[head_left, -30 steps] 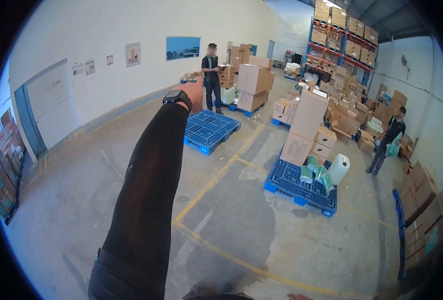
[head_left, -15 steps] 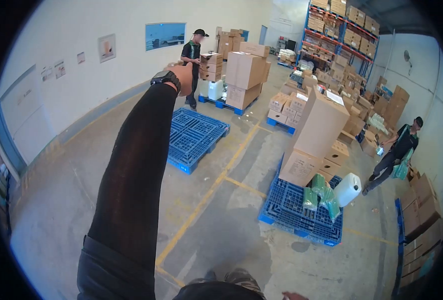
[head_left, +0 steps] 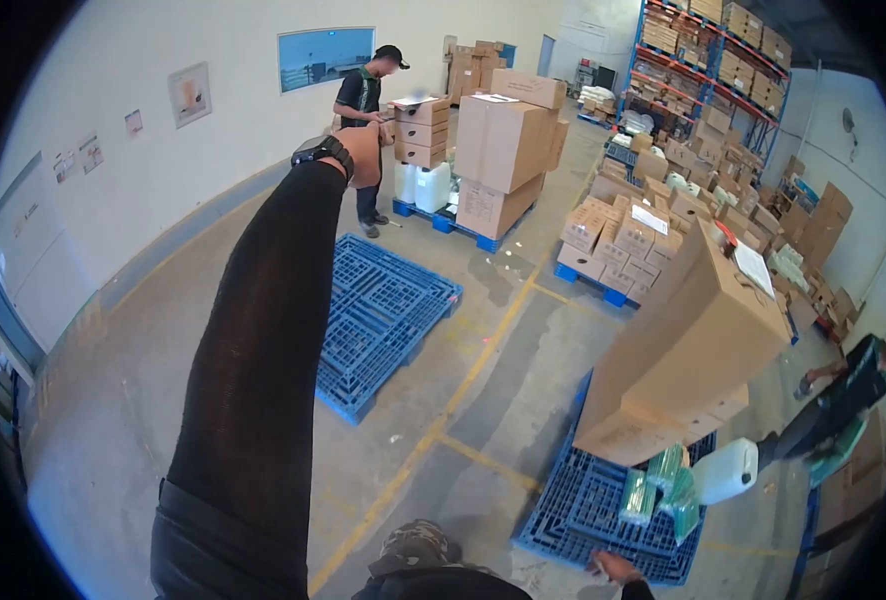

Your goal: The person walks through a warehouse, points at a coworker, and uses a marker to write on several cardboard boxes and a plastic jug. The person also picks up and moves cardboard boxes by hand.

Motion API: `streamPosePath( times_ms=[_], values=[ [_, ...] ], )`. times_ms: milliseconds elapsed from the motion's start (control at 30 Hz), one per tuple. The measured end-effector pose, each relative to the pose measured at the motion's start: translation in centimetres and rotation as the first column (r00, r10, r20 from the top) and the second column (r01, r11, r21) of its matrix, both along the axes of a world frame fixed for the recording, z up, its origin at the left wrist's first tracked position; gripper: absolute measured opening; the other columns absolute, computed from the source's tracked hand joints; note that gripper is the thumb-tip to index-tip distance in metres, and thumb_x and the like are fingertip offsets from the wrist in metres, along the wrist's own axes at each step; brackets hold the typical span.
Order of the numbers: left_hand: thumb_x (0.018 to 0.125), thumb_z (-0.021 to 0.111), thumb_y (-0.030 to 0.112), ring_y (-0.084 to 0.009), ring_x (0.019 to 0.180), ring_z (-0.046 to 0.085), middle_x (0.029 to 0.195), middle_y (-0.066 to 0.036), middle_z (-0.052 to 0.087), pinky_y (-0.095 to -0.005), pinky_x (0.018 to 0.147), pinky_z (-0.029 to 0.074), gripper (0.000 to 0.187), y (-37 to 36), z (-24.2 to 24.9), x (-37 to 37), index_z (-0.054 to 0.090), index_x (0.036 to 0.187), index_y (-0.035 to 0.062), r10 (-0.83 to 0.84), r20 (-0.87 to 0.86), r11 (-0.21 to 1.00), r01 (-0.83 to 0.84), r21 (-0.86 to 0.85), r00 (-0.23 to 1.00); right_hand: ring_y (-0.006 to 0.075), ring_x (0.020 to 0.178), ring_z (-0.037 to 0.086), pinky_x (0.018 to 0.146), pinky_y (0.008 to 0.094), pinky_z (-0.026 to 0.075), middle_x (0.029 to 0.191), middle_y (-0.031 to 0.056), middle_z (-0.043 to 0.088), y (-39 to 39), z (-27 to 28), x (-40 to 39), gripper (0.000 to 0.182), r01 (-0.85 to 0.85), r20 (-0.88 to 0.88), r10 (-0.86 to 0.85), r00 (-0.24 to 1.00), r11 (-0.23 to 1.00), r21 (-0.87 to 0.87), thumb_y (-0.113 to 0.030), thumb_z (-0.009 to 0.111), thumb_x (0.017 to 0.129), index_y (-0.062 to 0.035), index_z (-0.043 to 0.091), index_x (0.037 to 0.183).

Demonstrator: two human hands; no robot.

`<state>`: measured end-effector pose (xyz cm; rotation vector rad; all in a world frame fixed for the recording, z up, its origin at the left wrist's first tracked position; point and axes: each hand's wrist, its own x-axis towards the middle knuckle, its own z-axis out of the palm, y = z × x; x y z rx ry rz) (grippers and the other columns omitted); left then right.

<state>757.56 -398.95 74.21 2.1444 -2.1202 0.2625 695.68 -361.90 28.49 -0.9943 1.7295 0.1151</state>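
Observation:
My left arm, in a black sleeve with a dark watch at the wrist, reaches far forward. My left hand [head_left: 364,152] is raised in front of a co-worker; its back faces me and its fingers are mostly hidden. Low in the view, my right hand [head_left: 617,569] hangs over the near edge of a blue pallet [head_left: 566,505]. Its fingers look curled, with a small pale thing by them that I cannot make out. On that pallet stand a tall carton [head_left: 678,335], green plastic-wrapped bundles [head_left: 668,485] and a white jerrycan [head_left: 726,471].
A bare blue pallet [head_left: 388,315] lies ahead on the floor. Beyond it, a co-worker [head_left: 360,100] stands beside stacked cartons [head_left: 503,140]. Another co-worker [head_left: 843,400] is at the right. More boxes [head_left: 623,240] and tall racking [head_left: 708,60] are farther back.
My view has shifted forward, so the pallets and cartons look nearer. My right hand has come further into view. The co-worker at the right has moved toward the right edge, bending forward.

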Motion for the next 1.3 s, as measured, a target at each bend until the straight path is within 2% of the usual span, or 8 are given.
streamPosePath(
  times_ms=[233, 333, 700, 767, 833, 900, 933, 1300],
  values=[
    [0.071, 0.064, 0.014, -0.0388, 0.112, 0.056, 0.127, -0.029, 0.051, -0.0406, 0.089, 0.049, 0.080, -21.9, -1.5, 4.4, 0.033, 0.144, 0.0089, -0.048, 0.013, 0.999, 0.048, -0.001, 0.999, 0.0198, 0.084, 0.062, 0.081, 0.0336, 0.048, 0.090, 0.0100, 0.069, -27.5, 1.4, 2.4, 0.046, 0.092, 0.382, 0.092, 0.919, 0.895, -0.437, -0.034, 0.043, 0.099, 0.0011, 0.067, 0.081],
    [0.070, 0.062, 0.009, -0.0426, 0.121, 0.050, 0.142, -0.031, 0.035, -0.0424, 0.099, 0.044, 0.082, -29.7, -1.5, 4.7, 0.036, 0.146, 0.0302, -0.225, 0.070, 0.974, 0.225, 0.005, 0.972, 0.0214, 0.090, 0.064, 0.084, 0.0352, 0.048, 0.095, 0.0115, 0.069, -29.7, -1.9, 2.6, 0.049, 0.040, 0.273, 0.016, 0.962, 0.979, -0.198, -0.043, 0.045, 0.097, 0.0005, 0.066, 0.099],
    [0.081, 0.068, 0.017, -0.0184, 0.081, 0.064, 0.084, -0.011, 0.066, -0.0304, 0.071, 0.050, 0.081, -68.8, -13.0, -4.8, 0.024, 0.148, 0.0015, -0.319, -0.583, 0.923, 0.384, -0.013, 0.747, 0.0270, 0.093, 0.067, 0.077, 0.0416, 0.050, 0.107, 0.0122, 0.068, -38.8, -11.0, 3.5, 0.072, 0.382, -0.015, -0.452, 0.892, 0.735, 0.560, -0.067, 0.035, 0.091, -0.0048, 0.059, 0.117],
    [0.088, 0.061, 0.013, -0.0177, 0.079, 0.060, 0.092, -0.009, 0.065, -0.0308, 0.071, 0.048, 0.056, -69.3, -20.8, -11.1, 0.035, 0.134, -0.0026, -0.318, -0.859, 0.882, 0.457, -0.113, 0.402, 0.0365, 0.094, 0.065, 0.077, 0.0479, 0.050, 0.098, 0.0185, 0.069, -41.2, -19.4, 0.6, 0.067, -0.242, -0.002, 0.243, 0.970, 0.966, 0.089, -0.063, 0.037, 0.091, -0.0049, 0.058, 0.119],
    [0.092, 0.056, 0.012, -0.0230, 0.107, 0.047, 0.106, -0.017, 0.051, -0.0377, 0.092, 0.044, 0.040, -71.3, -33.0, -13.4, 0.037, 0.123, -0.0044, -0.488, -0.571, 0.830, 0.553, -0.070, 0.661, 0.0389, 0.094, 0.064, 0.078, 0.0492, 0.049, 0.095, 0.0205, 0.068, -51.7, -18.2, -0.1, 0.062, -0.093, -0.159, 0.095, 0.983, 0.995, 0.020, -0.058, 0.039, 0.092, -0.0049, 0.058, 0.117],
    [0.093, 0.057, 0.016, -0.0211, 0.099, 0.048, 0.099, -0.014, 0.050, -0.0379, 0.088, 0.045, 0.032, -72.2, -49.1, -12.7, 0.040, 0.113, -0.0016, -0.201, -0.935, 0.793, 0.609, 0.019, 0.291, 0.0412, 0.093, 0.063, 0.078, 0.0501, 0.049, 0.092, 0.0226, 0.066, -64.9, -12.8, 0.6, 0.053, 0.098, -0.227, -0.119, 0.967, 0.990, -0.105, -0.050, 0.041, 0.094, -0.0039, 0.059, 0.111],
    [0.093, 0.059, 0.021, -0.0161, 0.086, 0.054, 0.094, -0.009, 0.056, -0.0326, 0.079, 0.048, 0.027, -68.8, -43.0, -15.7, 0.041, 0.101, 0.0024, 0.240, -0.941, 0.798, 0.504, 0.330, 0.237, 0.0412, 0.093, 0.062, 0.078, 0.0497, 0.049, 0.091, 0.0228, 0.066, -71.2, -10.2, 0.5, 0.049, 0.134, -0.156, -0.156, 0.975, 0.981, -0.142, -0.047, 0.041, 0.095, -0.0031, 0.060, 0.107],
    [0.081, 0.067, 0.028, -0.0289, 0.080, 0.059, 0.089, -0.016, 0.053, -0.0387, 0.069, 0.047, 0.041, -92.3, -46.2, -20.4, 0.044, 0.099, -0.0002, -0.175, -0.794, 0.808, 0.546, 0.221, 0.582, 0.0132, 0.062, 0.061, 0.059, 0.0299, 0.047, 0.068, 0.0068, 0.063, -129.0, 1.8, 6.9, 0.025, -0.018, 0.202, 0.256, 0.946, 0.660, -0.751, -0.028, 0.058, 0.093, -0.0039, 0.061, 0.087]
  ],
)
